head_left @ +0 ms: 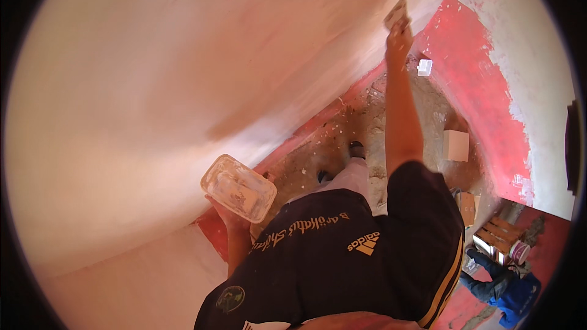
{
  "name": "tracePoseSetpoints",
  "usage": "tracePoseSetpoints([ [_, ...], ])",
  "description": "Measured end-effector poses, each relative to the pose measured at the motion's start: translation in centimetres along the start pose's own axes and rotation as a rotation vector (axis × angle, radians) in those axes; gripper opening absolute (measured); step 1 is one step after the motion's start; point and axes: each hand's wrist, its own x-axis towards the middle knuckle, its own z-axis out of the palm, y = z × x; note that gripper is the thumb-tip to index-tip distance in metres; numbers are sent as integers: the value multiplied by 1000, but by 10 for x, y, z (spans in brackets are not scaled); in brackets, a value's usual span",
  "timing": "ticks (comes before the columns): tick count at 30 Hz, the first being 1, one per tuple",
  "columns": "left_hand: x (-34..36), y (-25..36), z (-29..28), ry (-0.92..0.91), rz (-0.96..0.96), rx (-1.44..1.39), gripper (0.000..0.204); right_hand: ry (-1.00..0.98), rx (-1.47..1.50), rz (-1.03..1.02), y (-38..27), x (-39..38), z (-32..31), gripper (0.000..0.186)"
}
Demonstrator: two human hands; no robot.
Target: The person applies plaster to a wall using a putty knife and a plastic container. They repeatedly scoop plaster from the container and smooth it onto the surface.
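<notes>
In my left hand [232,215], held low beside the wall, is a rectangular plastic tub [239,189] with pale filler smeared inside it and on its rim. The fingers grip it from beneath and are partly hidden. My right arm stretches far forward, and my right hand [400,41] is closed round a flat, filler-smeared putty knife [396,13]. Its blade is at the pale wall [183,73]; whether it touches the surface I cannot tell.
Red wall [477,61] partly covered in white stands at the right. On the spattered floor [373,122] are a white container [424,68], a box [456,145] and another box [467,208]. Lower right, a person in blue [516,299] is near a wooden pallet [498,235] and bucket [519,252].
</notes>
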Motion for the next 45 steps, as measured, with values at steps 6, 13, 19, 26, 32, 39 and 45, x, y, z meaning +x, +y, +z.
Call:
tracePoseSetpoints([
  [6, 0, -4, -7, -4, 49, -2, 78, -252, -139, -7, -27, -88, 53, 43],
  [13, 6, -5, -20, -75, -62, -84, 78, -198, 992, 641, -34, -186, 6, 30],
  [19, 5, -2, -4, 30, -83, -69, 76, 57, 313, 70, 41, 79, -16, 29],
  [26, 4, -4, -7, -104, -43, -103, 75, -350, -54, -17, -74, -165, 76, 35],
  [32, 8, -6, -12, -121, -91, -181, 74, -604, 487, 596, -73, -250, 35, 36],
  [39, 1, -15, -3, -79, -45, -188, 78, -150, 291, 51, 28, 59, 13, 29],
  [45, 7, -19, -5, -299, -10, -223, 78, -271, -220, -93, -71, -160, 101, 39],
])
